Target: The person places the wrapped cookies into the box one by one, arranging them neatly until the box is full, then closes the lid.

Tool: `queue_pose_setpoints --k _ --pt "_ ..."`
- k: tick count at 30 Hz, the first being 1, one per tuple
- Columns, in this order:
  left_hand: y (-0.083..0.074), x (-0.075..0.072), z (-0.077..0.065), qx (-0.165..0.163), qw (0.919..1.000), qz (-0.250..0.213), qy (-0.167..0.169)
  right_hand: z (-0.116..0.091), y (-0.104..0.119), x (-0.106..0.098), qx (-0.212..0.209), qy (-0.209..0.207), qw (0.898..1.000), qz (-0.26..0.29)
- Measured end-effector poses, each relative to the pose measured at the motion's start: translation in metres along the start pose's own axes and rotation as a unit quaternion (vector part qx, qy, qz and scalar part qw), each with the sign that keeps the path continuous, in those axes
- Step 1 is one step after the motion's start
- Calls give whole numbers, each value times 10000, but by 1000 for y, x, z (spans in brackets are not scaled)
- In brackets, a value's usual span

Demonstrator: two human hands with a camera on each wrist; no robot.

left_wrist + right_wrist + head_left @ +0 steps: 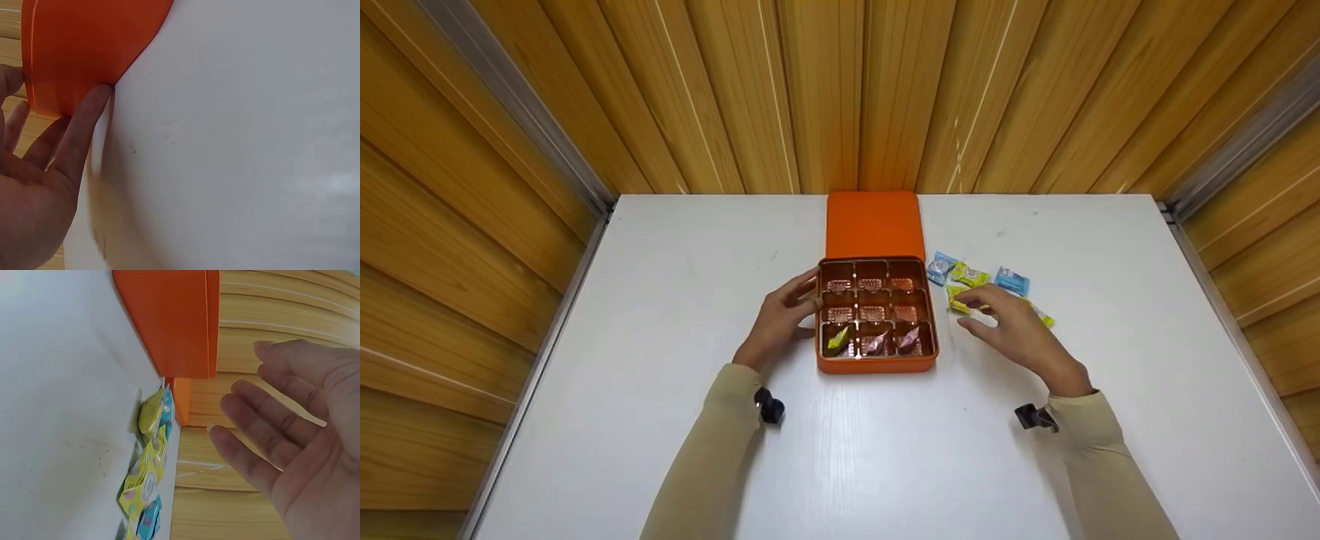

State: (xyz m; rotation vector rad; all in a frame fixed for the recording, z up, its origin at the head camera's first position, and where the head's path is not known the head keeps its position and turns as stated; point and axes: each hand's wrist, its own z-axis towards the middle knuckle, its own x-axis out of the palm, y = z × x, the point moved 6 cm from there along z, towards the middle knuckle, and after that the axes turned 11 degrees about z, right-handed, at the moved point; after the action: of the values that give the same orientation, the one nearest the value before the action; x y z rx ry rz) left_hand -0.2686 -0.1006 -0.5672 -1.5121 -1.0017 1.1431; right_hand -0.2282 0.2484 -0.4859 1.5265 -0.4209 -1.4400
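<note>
An orange box (877, 365) with a brown divided insert stands mid-table. In its front row lie a yellow-green wrapped candy (838, 341) at left and pink wrapped candies (876, 344) in the middle and right compartments. My left hand (784, 319) rests against the box's left wall, its fingers touching the side; in the left wrist view a fingertip (100, 94) is at the bottom edge. To the right of the box my right hand (1016, 334) hovers with fingers loosely bent and apart, nothing between them, over a yellow candy (956, 300).
Behind the box lies an orange lid (874, 223), reaching to the table's back edge. Several yellow and blue wrapped candies, among them a blue candy (1012, 281), are scattered right of the box. Wood-patterned walls (885, 97) enclose the white table (870, 465).
</note>
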Motion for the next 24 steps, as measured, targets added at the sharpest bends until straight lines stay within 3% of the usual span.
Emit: queue_pose_setpoints --k 24 --pt "-1 1 -2 -65 9999 -131 1 -22 -34 -41 914 -442 9909 -882"
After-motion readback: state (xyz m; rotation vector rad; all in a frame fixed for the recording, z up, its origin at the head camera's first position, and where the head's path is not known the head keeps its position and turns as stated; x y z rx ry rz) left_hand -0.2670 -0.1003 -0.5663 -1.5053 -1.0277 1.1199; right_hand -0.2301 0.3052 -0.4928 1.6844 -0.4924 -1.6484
